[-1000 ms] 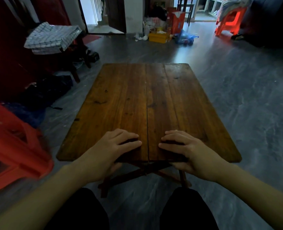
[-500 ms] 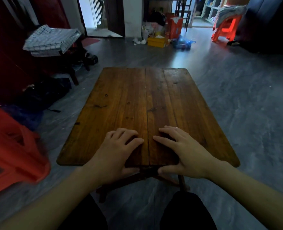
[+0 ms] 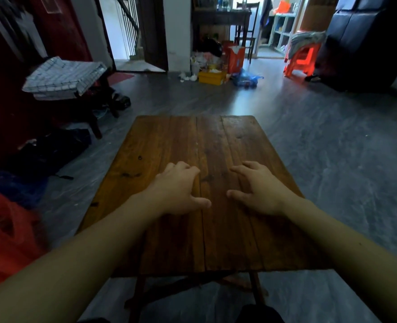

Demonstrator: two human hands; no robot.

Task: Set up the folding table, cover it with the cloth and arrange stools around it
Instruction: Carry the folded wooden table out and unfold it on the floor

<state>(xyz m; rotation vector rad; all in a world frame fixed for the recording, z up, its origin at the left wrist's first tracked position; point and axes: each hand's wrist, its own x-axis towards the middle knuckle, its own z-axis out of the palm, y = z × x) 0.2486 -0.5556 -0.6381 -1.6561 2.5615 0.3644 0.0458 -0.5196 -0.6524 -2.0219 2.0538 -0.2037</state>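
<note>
No writing is legible anywhere. The left hand (image 3: 177, 191) and right hand (image 3: 260, 190) rest side by side, fingers loosely spread and gripping nothing, on the wooden worktop (image 3: 216, 141). The checked cloth (image 3: 63, 76) lies well apart, far left.

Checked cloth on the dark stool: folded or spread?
Folded. The white checked cloth lies in a stacked bundle on the dark wooden stool, left of the bare brown wooden folding table.

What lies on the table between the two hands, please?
Nothing: in the head view, only bare table boards show between the left hand and right hand.
</note>
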